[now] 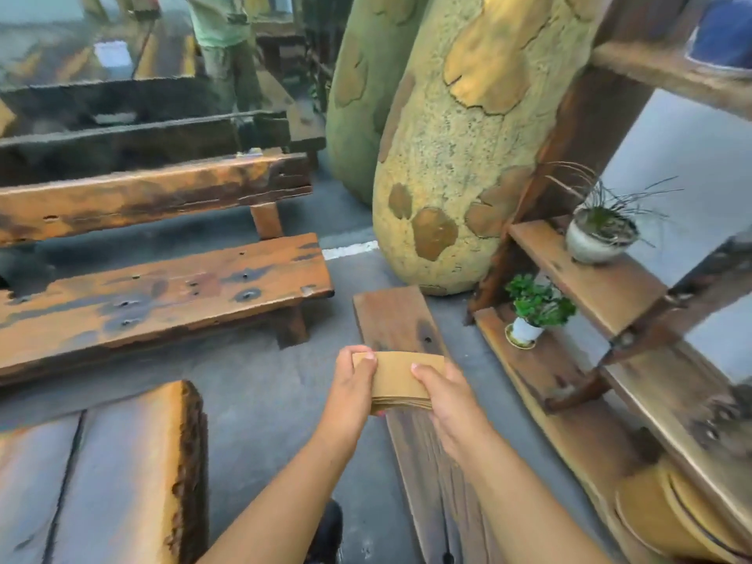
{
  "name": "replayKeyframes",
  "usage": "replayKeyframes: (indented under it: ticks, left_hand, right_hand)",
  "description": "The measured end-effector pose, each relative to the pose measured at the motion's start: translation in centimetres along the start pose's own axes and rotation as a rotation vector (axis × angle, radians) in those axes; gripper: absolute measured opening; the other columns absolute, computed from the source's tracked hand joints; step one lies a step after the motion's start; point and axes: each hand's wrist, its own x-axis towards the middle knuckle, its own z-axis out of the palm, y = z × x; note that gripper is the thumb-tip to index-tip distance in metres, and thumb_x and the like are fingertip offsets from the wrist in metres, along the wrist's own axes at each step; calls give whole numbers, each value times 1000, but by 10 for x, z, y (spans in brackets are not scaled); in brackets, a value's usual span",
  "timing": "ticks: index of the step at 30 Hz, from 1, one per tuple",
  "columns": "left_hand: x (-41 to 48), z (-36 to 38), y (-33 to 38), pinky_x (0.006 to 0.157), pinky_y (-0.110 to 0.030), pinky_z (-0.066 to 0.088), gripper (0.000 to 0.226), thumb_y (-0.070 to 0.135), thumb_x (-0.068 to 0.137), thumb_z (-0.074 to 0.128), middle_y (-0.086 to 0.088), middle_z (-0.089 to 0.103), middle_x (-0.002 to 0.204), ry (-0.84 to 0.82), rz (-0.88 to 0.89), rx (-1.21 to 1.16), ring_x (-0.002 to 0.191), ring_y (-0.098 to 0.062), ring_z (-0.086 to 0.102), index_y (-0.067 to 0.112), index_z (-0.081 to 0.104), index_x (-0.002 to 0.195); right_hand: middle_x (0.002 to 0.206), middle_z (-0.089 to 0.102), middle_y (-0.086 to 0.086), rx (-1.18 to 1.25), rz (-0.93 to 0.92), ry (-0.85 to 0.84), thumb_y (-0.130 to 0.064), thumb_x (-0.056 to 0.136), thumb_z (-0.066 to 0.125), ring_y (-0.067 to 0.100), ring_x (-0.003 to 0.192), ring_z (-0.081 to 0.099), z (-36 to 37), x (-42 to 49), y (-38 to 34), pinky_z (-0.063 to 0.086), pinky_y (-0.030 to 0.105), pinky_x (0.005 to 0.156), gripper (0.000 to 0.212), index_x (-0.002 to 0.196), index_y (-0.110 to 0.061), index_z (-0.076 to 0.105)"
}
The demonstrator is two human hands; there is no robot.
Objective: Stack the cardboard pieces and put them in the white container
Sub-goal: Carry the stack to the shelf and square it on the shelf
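Note:
A stack of brown cardboard pieces (401,380) is held between both hands, above the near part of a narrow wooden bench (396,315). My left hand (353,384) grips the stack's left end, thumb on top. My right hand (449,396) grips its right end, thumb on the top piece. The layered edges of several pieces show along the stack's near side. No white container is in view.
A long wooden bench (162,295) with a backrest stands at the left. A table slab (101,470) is at lower left. A large yellow sculpted form (460,156) rises ahead. Wooden shelves (590,278) at right carry two potted plants (533,315). A person stands far back.

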Motion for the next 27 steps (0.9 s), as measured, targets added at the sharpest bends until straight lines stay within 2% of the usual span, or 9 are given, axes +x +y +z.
replayKeyframes:
  ticks: [3, 7, 9, 12, 16, 17, 21, 24, 27]
  left_hand:
    - [39, 18, 16, 48, -29, 51, 13, 15, 101, 44, -2, 54, 92, -154, -24, 10, 80, -20, 57, 20, 49, 110]
    - [91, 38, 41, 51, -28, 48, 20, 9, 98, 43, -2, 53, 92, -365, -39, 65, 79, -17, 54, 25, 50, 110]
    - [111, 52, 53, 54, -30, 50, 22, 8, 99, 44, -4, 55, 97, -486, -65, 45, 80, -16, 56, 24, 51, 113]
    - [134, 81, 64, 53, -30, 52, 26, 10, 100, 47, -8, 55, 106, -619, -92, 68, 85, -19, 58, 21, 52, 122]
    - [142, 136, 73, 55, -31, 55, 29, 15, 100, 46, -6, 56, 110, -779, -60, 147, 92, -20, 60, 29, 48, 125]
    - [141, 152, 76, 56, -31, 56, 31, 16, 100, 45, -5, 56, 110, -827, -45, 167, 92, -19, 60, 30, 46, 128]
    - [127, 225, 86, 53, -28, 56, 32, 14, 101, 44, -6, 55, 110, -938, -13, 212, 89, -16, 58, 22, 46, 132]
    - [110, 275, 91, 52, -30, 56, 28, 13, 100, 46, -11, 55, 115, -992, -45, 227, 97, -23, 59, 15, 47, 128]
    - [102, 310, 100, 60, -37, 61, 24, 13, 100, 50, -14, 56, 113, -1066, -102, 220, 96, -26, 61, 11, 47, 124]
  right_hand:
    - [100, 66, 13, 71, 11, 113, -9, 92, 58, 19, 83, 67, -4, 25, -12, 55, 38, 75, 11, 100, -16, 58]
    - [104, 68, 5, 139, 5, 207, -12, 93, 59, 8, 78, 73, -8, 48, -35, 60, 33, 57, 22, 113, -19, 55]
    - [108, 66, 4, 161, -14, 284, -13, 94, 60, 13, 87, 72, -12, 55, -49, 62, 36, 59, 28, 120, -19, 52]
    - [107, 64, 7, 199, -24, 423, -12, 95, 55, 19, 93, 69, -22, 63, -67, 64, 36, 60, 24, 119, -14, 53]
    - [113, 63, 11, 212, -41, 582, -11, 94, 54, 23, 99, 68, -60, 63, -86, 62, 35, 59, 25, 119, -11, 53]
    - [114, 64, 12, 213, -53, 629, -12, 93, 54, 23, 98, 68, -73, 63, -89, 61, 36, 63, 26, 119, -11, 54]
    - [115, 67, 18, 170, -118, 803, -14, 88, 60, 29, 106, 63, -131, 61, -102, 51, 49, 96, 27, 114, -10, 57]
    - [104, 70, 12, 207, -153, 866, -15, 86, 62, 22, 95, 65, -179, 56, -108, 50, 42, 89, 21, 106, -14, 60]
    - [93, 72, 5, 213, -170, 873, -14, 85, 63, 17, 85, 66, -218, 54, -118, 52, 36, 78, 13, 98, -16, 63]
